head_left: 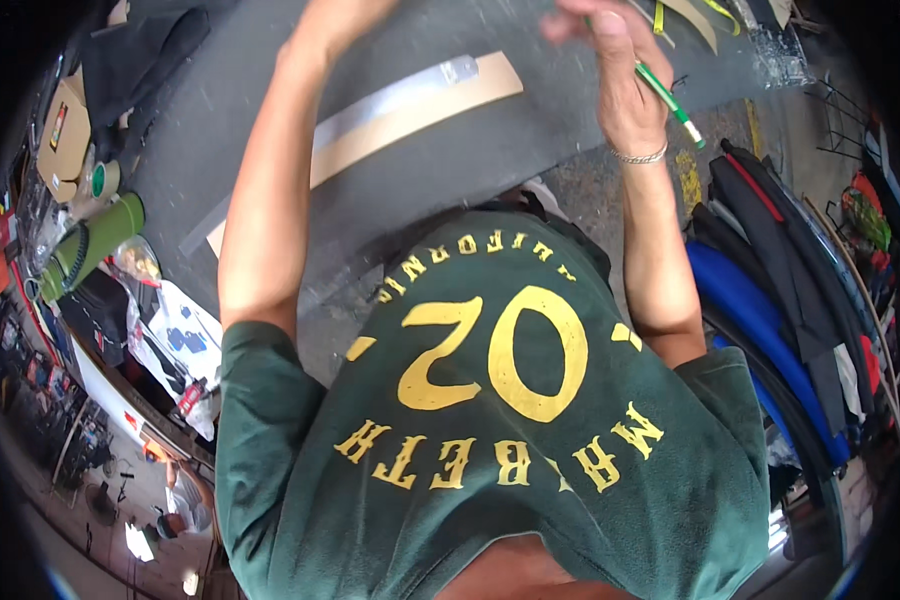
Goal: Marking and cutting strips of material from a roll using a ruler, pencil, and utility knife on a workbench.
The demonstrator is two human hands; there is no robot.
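My right hand [630, 85] is raised at the upper right, a bracelet at its wrist. It holds a green pencil [665, 95], which slants down past the palm with its pale end toward the wrist; some fingertips are blurred. Only the back part of my left hand [345, 18] shows at the top edge, with its fingers out of the picture. Below and between the hands, a long shiny ruler-like strip [395, 100] lies along a tan cardboard strip [425, 122]. My left forearm crosses over both strips and hides part of them.
The strips rest on a dark grey work surface [470, 150]. At left are an open cardboard box [65, 140], a tape roll [105, 180] and a green roll [95, 245]. Black and blue material [760, 290] is piled at right. Yellow-edged strips [710, 20] lie at top right. Another person [185, 505] is at lower left.
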